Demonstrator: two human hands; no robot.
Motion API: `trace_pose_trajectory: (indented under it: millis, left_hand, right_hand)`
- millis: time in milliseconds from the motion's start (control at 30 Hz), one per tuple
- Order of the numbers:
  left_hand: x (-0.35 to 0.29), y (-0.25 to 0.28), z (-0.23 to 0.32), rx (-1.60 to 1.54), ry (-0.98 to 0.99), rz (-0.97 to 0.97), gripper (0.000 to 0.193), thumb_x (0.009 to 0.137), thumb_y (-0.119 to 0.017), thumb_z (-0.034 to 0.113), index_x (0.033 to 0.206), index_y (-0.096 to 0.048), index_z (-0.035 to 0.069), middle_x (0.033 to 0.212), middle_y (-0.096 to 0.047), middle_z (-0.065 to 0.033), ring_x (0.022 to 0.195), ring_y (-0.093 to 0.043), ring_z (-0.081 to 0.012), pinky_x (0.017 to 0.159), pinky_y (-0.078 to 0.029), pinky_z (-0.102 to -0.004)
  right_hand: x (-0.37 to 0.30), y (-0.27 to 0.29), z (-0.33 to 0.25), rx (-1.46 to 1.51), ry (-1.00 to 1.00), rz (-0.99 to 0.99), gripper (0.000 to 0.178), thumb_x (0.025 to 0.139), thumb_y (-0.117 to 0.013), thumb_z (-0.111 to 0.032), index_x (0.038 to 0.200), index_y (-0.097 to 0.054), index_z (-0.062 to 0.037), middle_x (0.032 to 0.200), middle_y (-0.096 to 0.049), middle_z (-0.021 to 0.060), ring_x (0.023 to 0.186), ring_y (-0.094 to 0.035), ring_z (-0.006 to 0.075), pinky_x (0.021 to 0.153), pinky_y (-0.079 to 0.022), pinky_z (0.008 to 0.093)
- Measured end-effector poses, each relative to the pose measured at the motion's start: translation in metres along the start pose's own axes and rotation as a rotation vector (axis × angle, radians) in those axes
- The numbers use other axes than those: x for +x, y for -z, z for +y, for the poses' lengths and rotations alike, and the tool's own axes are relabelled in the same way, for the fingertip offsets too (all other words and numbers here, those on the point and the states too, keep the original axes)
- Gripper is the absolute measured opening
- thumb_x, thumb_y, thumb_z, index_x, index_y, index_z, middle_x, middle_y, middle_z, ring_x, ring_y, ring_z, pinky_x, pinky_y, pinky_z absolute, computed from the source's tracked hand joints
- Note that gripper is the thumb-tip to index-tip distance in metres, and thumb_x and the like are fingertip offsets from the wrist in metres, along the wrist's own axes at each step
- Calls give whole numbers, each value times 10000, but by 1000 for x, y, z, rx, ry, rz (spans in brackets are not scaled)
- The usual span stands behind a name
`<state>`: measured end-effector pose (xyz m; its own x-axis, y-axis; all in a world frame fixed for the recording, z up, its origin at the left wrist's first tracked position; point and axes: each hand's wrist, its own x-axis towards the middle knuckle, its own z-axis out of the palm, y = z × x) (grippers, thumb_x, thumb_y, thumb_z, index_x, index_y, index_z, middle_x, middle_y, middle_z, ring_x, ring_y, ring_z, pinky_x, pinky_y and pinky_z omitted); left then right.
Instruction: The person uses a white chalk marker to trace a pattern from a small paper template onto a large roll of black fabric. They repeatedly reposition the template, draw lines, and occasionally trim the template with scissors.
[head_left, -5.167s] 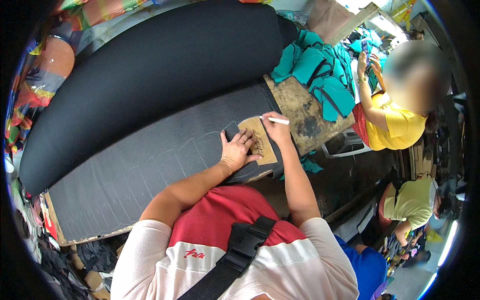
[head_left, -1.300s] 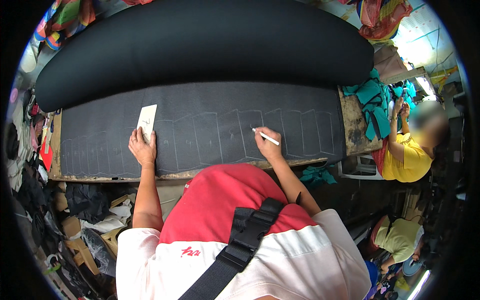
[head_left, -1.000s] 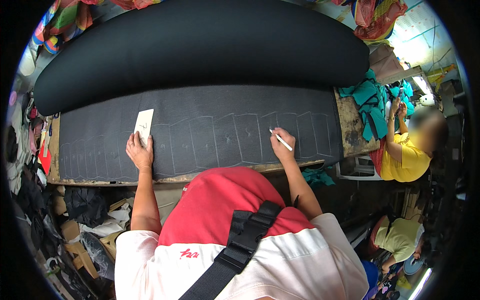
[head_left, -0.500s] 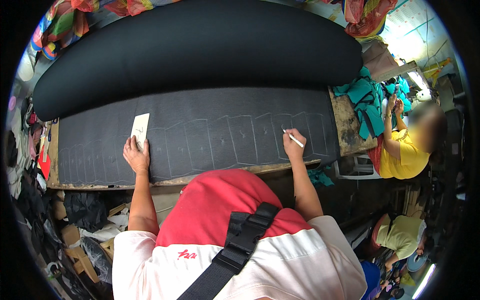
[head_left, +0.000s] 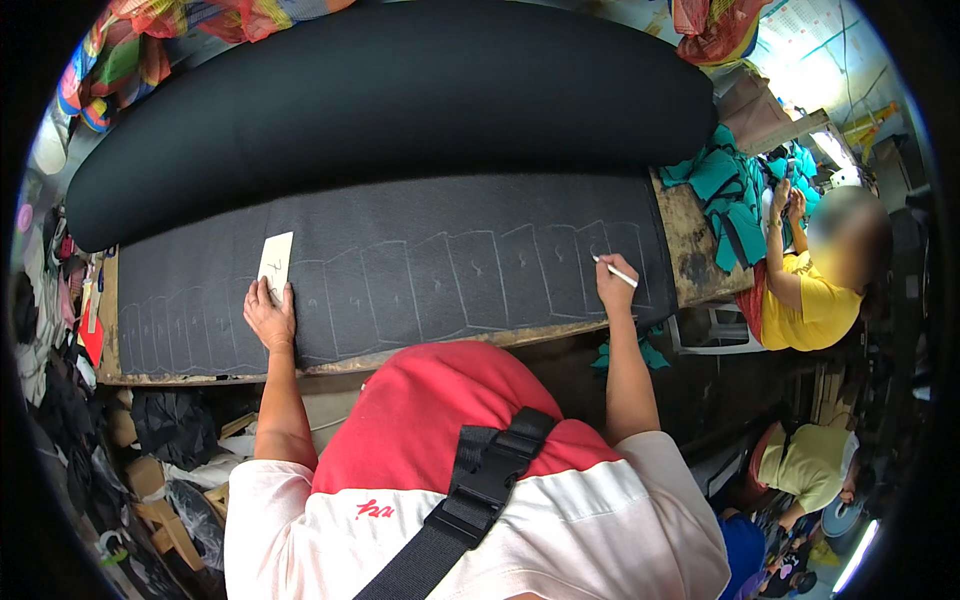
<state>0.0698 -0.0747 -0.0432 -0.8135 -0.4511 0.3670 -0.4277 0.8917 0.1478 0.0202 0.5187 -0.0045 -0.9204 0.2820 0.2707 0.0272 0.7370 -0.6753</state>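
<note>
Dark grey fabric (head_left: 440, 205) lies flat on a long table, marked with a row of pale outlines that each carry a small mark inside. Near its left part, my left hand (head_left: 270, 316) grips the lower end of a cream card pattern piece (head_left: 277, 255), thumb at one side and fingers at the other, resting on the fabric. Toward the right end, my right hand (head_left: 616, 290) is closed around a white marking pen (head_left: 622, 276). The pen's tip points up and left, at a mark within one of the outlines. Whether it touches the cloth cannot be made out.
A thick black fabric roll (head_left: 400, 95) spans the table's far side. Teal cut pieces (head_left: 725, 190) are heaped on the bare wooden right end (head_left: 692, 235). Beyond it sits a person in yellow (head_left: 812, 305). Cardboard and scraps (head_left: 165, 500) lie below left.
My right hand has moved rightward with the pen, from one outline to another nearer the fabric's right end. My left hand stays on the card with little movement.
</note>
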Motion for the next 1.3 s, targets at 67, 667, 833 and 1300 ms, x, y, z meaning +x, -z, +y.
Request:
trace_pose_trajectory:
  millis: [67, 667, 833, 1300]
  left_hand:
    - [0, 0, 0, -9, 1, 0, 556, 809, -615, 447, 1227, -547, 86, 1286, -502, -110, 1191, -430, -289, 1015, -315, -411]
    - [20, 2, -12, -168, 114, -157, 648, 688, -750, 416, 1205, -561, 72, 1232, -528, -144, 1140, -471, -332, 958, -395, -429]
    - [24, 8, -8, -167, 153, -204, 674, 679, -753, 428, 1208, -554, 62, 1229, -531, -146, 1138, -478, -330, 961, -398, -424]
    - [28, 18, -1, -135, 221, -275, 797, 615, -794, 438, 1242, -508, 36, 1219, -542, -181, 1114, -521, -340, 942, -429, -418]
  right_hand:
    - [-3, 0, 4, -82, -106, -20, 129, 793, -629, -96, 856, -666, 10, 743, -675, 135, 677, -662, 229, 613, -510, 308]
    - [30, 39, 45, -280, -279, 18, 144, 817, -629, -141, 853, -675, -9, 708, -653, 156, 671, -641, 251, 624, -499, 345]
    - [39, 30, 65, 75, -412, 83, 150, 832, -618, -142, 855, -677, -6, 751, -669, 135, 702, -641, 242, 655, -497, 358]
    - [13, 34, 54, 493, -507, 330, 367, 959, -490, -249, 1232, -527, -6, 996, -649, 158, 860, -652, 209, 698, -519, 290]
